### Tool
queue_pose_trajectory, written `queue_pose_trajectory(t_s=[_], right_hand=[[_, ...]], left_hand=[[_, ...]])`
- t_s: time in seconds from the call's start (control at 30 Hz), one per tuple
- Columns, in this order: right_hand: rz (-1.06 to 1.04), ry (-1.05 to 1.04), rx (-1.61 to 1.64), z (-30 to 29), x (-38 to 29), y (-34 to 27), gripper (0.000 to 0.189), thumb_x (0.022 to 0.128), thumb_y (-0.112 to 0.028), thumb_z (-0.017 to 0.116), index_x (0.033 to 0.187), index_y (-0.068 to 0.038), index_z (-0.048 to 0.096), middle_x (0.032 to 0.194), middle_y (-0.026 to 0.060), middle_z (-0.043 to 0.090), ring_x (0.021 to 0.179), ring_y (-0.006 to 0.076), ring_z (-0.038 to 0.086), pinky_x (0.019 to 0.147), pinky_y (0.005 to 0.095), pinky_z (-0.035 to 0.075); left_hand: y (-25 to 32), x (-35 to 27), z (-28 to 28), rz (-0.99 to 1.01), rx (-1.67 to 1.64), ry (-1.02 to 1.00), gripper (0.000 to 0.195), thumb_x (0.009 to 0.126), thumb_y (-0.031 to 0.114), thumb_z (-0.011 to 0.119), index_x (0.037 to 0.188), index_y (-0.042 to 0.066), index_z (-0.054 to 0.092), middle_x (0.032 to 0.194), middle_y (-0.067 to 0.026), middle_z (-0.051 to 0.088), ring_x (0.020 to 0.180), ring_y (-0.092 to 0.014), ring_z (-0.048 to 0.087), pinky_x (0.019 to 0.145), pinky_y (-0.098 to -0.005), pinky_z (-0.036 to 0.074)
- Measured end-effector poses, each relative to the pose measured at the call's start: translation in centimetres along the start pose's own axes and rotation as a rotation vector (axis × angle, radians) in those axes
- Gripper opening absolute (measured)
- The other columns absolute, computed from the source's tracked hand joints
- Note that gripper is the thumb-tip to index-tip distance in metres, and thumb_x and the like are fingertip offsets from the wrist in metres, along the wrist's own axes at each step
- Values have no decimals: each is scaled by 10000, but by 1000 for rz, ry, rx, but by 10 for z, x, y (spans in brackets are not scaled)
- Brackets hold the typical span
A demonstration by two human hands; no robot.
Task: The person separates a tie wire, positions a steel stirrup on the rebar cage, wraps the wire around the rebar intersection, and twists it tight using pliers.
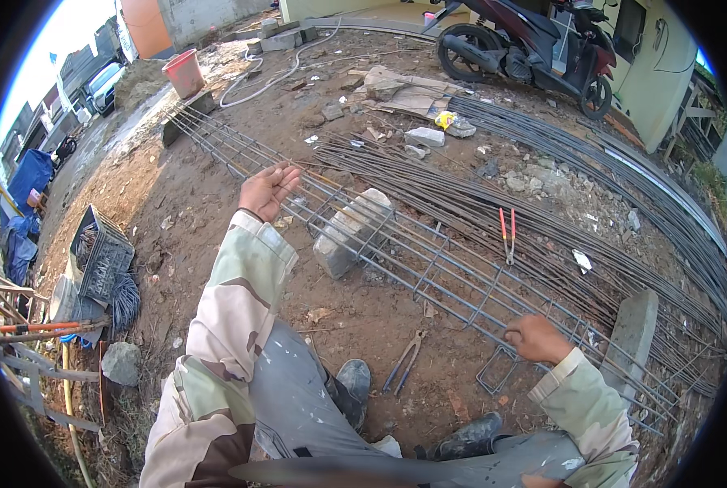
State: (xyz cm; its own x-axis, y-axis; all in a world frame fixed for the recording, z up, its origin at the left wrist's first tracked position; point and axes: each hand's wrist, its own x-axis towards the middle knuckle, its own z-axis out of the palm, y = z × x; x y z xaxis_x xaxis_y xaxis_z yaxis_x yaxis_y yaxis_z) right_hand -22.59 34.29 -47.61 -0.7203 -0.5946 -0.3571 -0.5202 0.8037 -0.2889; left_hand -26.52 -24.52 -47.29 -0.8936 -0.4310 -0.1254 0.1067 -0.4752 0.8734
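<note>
A long cage of steel reinforcing bars point(424, 271) with square stirrups point(485, 299) runs diagonally before me, propped on concrete blocks point(354, 232). Over its far side is my left hand point(271, 190), palm turned up and fingers slightly curled, with nothing visible in it. My right hand point(537, 339) is at the near bars towards the right end, its fingers curled; whether they grip anything is hidden. Just below that hand, a few rectangular stirrups point(496, 373) sit bunched together. Pincers with dark blue handles point(405, 361) lie on the soil between my boots.
Red-handled pincers point(508, 235) rest by a pile of loose rebar point(461, 195) beyond the cage. At left stands a black plastic crate point(104, 262) near bundled wire point(125, 302). A red bucket point(184, 73), a hose point(284, 82) and a parked scooter point(522, 46) are farther back.
</note>
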Motion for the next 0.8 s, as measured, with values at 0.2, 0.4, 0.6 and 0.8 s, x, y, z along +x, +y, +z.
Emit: queue_pose_trajectory(t_s=[0.2, 0.4, 0.6, 0.8], right_hand=[[-74, 262, 1258, -67, -42, -23, 188, 913, -156, 669, 1014, -22, 752, 910, 227, 728, 798, 395, 687, 751, 460, 534], [-403, -197, 137, 3, -19, -20, 243, 901, -127, 670, 1110, -47, 764, 890, 187, 747, 709, 300, 719, 657, 394, 539], [181, 629, 932, -69, -39, -23, 215, 875, -133, 747, 979, 52, 779, 729, 166, 743, 599, 213, 701, 539, 311, 498], [-510, -533, 951, -64, -59, -70, 278, 910, -120, 720, 1162, -7, 756, 702, 175, 706, 630, 242, 680, 633, 332, 529]], left_hand=[[6, 13, -73, 58, -193, 91, 433, 1078, 14, 405, 1472, -148, 329, 1394, -268, 533, 1252, -319, 613, 1054, -365, 568], [-1, 16, -65, 32, -243, -4, 431, 1076, 15, 411, 1476, -131, 344, 1400, -257, 532, 1278, -327, 594, 1069, -363, 558], [4, 8, -79, 77, -195, 43, 431, 1076, 12, 407, 1477, -134, 345, 1418, -249, 528, 1293, -321, 584, 1092, -363, 544], [0, 16, -107, 59, -371, 125, 424, 1071, -19, 378, 1476, -138, 336, 1469, -250, 477, 1357, -327, 525, 1150, -374, 498]])
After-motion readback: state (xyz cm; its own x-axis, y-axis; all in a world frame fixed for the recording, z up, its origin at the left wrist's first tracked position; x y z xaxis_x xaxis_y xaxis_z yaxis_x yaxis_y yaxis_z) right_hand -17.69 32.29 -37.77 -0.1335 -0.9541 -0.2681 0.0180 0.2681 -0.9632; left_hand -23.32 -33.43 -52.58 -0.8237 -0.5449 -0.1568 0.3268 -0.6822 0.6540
